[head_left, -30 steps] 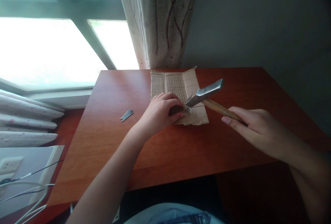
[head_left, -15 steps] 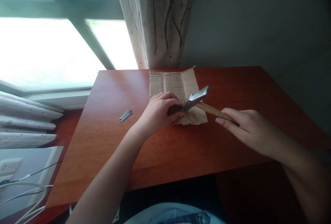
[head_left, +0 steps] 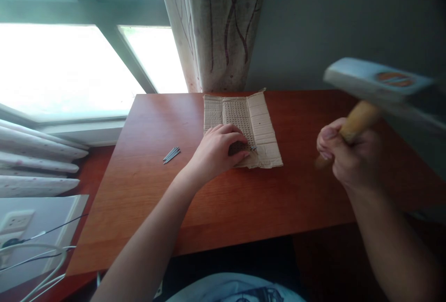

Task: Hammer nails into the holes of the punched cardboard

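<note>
At the table (head_left: 272,200), the hammer head (head_left: 362,78) is above the right grip (head_left: 353,155).

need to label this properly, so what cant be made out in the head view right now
- Hammer label lettering: head view, blurred.
- Contents of the left hand's grasp: head view, hidden by its own fingers and shadow.
- Cardboard part: head view, covered by that hand.
- Nails' exact count: head view, too small and overlapping.
- Cables' far ends: head view, cut off by picture edges.
</note>
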Demonstrator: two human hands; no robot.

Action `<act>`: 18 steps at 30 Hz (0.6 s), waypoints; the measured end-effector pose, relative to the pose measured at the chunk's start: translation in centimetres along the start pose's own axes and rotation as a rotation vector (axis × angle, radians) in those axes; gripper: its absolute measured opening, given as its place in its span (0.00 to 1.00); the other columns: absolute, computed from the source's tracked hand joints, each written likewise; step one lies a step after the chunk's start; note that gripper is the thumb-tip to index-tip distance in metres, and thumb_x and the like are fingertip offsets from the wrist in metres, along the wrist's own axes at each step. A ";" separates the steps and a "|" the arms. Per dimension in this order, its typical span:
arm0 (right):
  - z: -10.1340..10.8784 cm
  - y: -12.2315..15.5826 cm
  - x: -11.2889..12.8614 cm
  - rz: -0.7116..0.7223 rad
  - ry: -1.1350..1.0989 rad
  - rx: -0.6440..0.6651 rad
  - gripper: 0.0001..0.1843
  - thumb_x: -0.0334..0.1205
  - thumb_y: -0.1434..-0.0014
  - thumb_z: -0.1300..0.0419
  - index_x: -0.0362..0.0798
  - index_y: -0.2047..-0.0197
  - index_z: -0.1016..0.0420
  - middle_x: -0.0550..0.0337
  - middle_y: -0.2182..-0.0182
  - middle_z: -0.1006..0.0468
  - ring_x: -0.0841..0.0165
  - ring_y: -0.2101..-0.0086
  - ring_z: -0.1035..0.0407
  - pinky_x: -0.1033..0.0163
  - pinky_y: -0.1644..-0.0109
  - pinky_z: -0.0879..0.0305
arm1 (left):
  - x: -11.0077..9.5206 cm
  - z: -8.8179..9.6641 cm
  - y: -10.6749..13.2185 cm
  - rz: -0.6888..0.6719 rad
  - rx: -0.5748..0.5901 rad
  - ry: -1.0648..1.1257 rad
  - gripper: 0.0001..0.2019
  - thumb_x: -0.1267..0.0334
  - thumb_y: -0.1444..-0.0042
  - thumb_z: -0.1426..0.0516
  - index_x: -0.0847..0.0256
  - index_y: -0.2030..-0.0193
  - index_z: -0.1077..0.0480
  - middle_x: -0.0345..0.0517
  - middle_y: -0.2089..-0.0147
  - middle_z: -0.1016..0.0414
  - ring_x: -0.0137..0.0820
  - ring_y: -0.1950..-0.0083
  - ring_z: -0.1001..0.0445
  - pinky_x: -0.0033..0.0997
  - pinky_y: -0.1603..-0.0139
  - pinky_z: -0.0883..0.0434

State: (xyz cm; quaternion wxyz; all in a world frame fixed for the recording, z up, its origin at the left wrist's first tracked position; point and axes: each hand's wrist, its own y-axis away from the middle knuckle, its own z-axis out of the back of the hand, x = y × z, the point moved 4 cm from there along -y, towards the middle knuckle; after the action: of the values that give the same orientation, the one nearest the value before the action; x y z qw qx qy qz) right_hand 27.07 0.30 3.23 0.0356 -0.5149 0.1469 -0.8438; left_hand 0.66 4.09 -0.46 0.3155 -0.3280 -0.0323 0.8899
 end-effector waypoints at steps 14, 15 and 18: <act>-4.3 -3.4 -2.0 0.020 -0.402 -0.154 0.33 0.66 0.39 0.39 0.53 0.79 0.48 0.69 0.85 0.50 0.73 0.85 0.52 0.61 0.80 0.58 | 0.1 -0.3 0.2 0.018 -0.019 -0.024 0.09 0.59 0.40 0.35 0.56 0.54 0.21 0.46 0.50 0.20 0.40 0.49 0.24 0.44 0.45 0.30; -4.5 -3.4 -2.2 0.023 -0.399 -0.155 0.33 0.67 0.39 0.40 0.53 0.79 0.48 0.69 0.85 0.50 0.73 0.85 0.52 0.61 0.80 0.58 | 0.1 -0.2 0.2 0.019 -0.022 -0.024 0.09 0.59 0.40 0.35 0.56 0.54 0.21 0.46 0.50 0.20 0.40 0.49 0.24 0.44 0.45 0.30; -4.8 -3.3 -2.6 0.014 -0.323 -0.171 0.34 0.71 0.38 0.44 0.54 0.78 0.50 0.69 0.85 0.51 0.73 0.84 0.52 0.61 0.81 0.56 | 0.0 -0.2 0.2 0.023 -0.027 -0.023 0.09 0.59 0.40 0.35 0.56 0.54 0.21 0.46 0.50 0.20 0.40 0.49 0.24 0.44 0.45 0.30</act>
State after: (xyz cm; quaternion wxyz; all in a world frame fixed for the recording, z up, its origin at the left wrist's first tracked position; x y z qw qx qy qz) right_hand 24.40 5.04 -0.09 0.0207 -0.6439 0.2142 -0.7342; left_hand 0.62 3.92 -0.69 0.3003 -0.3223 -0.0443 0.8967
